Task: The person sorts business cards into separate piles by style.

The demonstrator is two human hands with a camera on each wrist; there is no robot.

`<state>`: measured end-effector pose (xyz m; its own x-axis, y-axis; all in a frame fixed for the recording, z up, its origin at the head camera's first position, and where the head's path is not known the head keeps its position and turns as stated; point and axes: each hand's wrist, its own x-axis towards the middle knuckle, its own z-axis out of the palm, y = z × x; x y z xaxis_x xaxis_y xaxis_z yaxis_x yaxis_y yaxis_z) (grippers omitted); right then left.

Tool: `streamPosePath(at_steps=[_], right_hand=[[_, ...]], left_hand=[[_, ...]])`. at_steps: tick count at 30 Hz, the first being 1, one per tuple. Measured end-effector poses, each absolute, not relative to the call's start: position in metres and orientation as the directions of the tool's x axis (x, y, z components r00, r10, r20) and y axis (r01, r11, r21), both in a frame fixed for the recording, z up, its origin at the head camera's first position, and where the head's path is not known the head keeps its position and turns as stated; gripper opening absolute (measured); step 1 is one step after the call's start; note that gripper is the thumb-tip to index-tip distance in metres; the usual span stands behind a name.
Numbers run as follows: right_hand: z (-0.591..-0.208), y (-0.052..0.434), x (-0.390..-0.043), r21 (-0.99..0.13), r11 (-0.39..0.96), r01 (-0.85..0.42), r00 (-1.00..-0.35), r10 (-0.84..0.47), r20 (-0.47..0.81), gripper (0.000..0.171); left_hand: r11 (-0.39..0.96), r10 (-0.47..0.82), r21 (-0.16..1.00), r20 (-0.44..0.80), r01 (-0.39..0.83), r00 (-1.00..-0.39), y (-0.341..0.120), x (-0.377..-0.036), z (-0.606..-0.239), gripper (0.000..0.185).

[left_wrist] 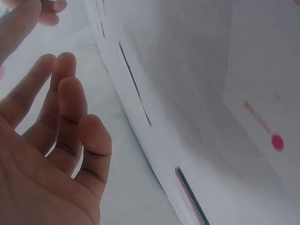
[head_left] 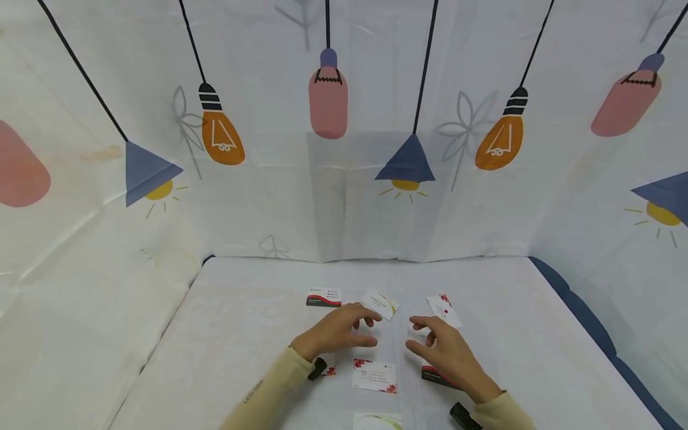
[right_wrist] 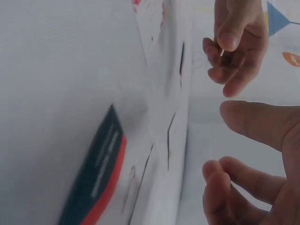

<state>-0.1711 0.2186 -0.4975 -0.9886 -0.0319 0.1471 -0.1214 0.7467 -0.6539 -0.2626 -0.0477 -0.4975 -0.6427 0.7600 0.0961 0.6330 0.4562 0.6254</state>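
Currently, hands: both hover low over the white table (head_left: 242, 334), facing each other, holding nothing.
Left hand (head_left: 335, 331): fingers loosely curled and relaxed, empty; fingertips just beside the tilted card with a yellow-green swirl (head_left: 380, 303). The left wrist view shows the fingers (left_wrist: 70, 108) slack, with nothing between them.
Right hand (head_left: 446, 355): also relaxed and empty, thumb and forefinger apart; it hangs near the card with red corner marks (head_left: 444, 310), without clear contact. The right wrist view shows its thumb (right_wrist: 255, 124) clear of any card.
Cards spread out: a card with a dark and red band (head_left: 323, 297) lies at the far left; a white card with red floral corners (head_left: 374, 376) lies between the two wrists; a dark card with a red stripe (head_left: 438, 376) sits partly under the right hand; part of another card (head_left: 377, 421) shows at the bottom edge.
Progress, as a judgement: the cards lie scattered singly, none stacked or gathered, none lifted; whatever handling is under way looks early, with every card yet to be picked up.
Surroundings: a printed backdrop (head_left: 344, 149) with lamp drawings stands behind the table.
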Motion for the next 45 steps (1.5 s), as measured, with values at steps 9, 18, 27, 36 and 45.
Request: streamPosePath(at_steps=[9, 18, 27, 36, 45], right_hand=[[-0.499, 0.246, -0.146, -0.583, 0.813, -0.016, -0.996, 0.04, 0.083, 0.051], [-0.5, 0.269, -0.13, -0.514, 0.857, 0.031, -0.998, 0.059, 0.038, 0.058], [-0.502, 0.286, -0.12, -0.475, 0.875, 0.091, -0.996, 0.069, -0.064, 0.069], [-0.503, 0.295, -0.115, -0.461, 0.883, 0.082, -0.996, 0.053, -0.077, 0.074], [-0.508, 0.296, -0.113, -0.457, 0.887, 0.065, -0.997, 0.045, -0.056, 0.073]], left_hand=[[0.421, 0.825, 0.532, 0.112, 0.735, -0.554, -0.025, -0.257, -0.502, 0.047], [0.438, 0.845, 0.477, 0.071, 0.762, -0.53, -0.002, -0.254, -0.505, 0.046], [0.412, 0.881, 0.405, 0.051, 0.816, -0.47, 0.022, -0.248, -0.506, 0.046], [0.374, 0.91, 0.321, 0.053, 0.87, -0.41, 0.04, -0.243, -0.506, 0.047], [0.385, 0.913, 0.271, 0.03, 0.882, -0.408, 0.053, -0.24, -0.509, 0.051]])
